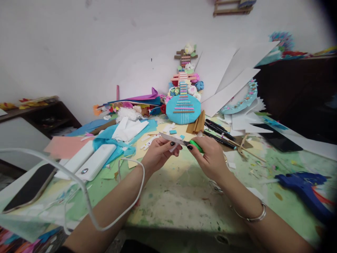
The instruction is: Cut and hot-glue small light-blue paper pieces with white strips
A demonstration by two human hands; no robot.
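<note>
- The right hand (pixel 212 156) is clamped around the handle of a green-handled cutting tool (pixel 186 143), its thumb along the near side; whether this is a knife or scissors I cannot tell.
- The tool's long axis runs leftward from that grip, its tip tilting slightly up and passing over the left fingers.
- The left hand (pixel 159 153) pinches a small white piece (pixel 173 147) between thumb and fingers, just under the blade and left of the right grip; whether the blade touches it is unclear.
- Just beyond the fingertips, small blue scraps (pixel 172 132) lie on the table (pixel 173 207).
- Farther back stands a blue stringed-instrument model (pixel 183 105), upright.
- Black pens (pixel 219 128) lie beyond the right hand; a blue glue gun (pixel 302 189) rests well to its right.
</note>
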